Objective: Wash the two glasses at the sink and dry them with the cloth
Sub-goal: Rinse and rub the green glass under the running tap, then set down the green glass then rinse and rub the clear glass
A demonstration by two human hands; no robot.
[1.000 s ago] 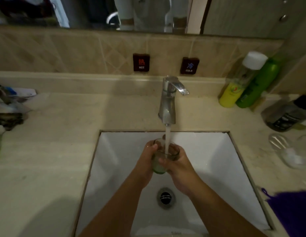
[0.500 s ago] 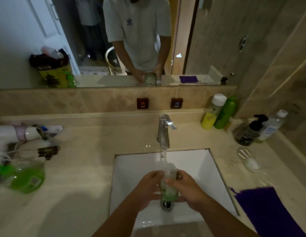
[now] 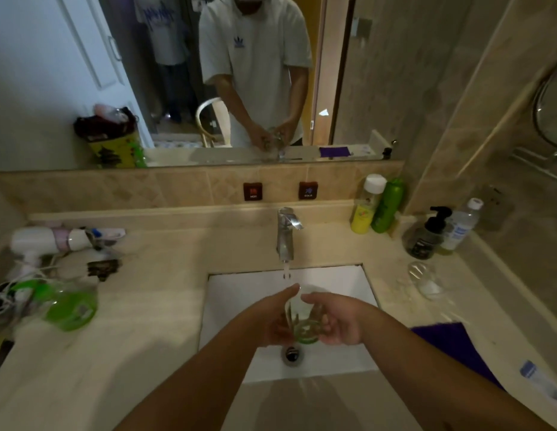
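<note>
1. The glass (image 3: 302, 318) sits over the white sink (image 3: 240, 293), below the tap (image 3: 286, 234), cupped between both hands
2. Left hand (image 3: 275, 317) and right hand (image 3: 336, 321) curl their fingers round its sides
3. Wet, smooth and rigid, it looks slippery and breakable; holding the wall near the thick base seems safest
4. The second glass (image 3: 421, 279) lies on the counter; the soft purple cloth (image 3: 454, 343) waits nearby

Dim, soft blur, fisheye edges
</note>
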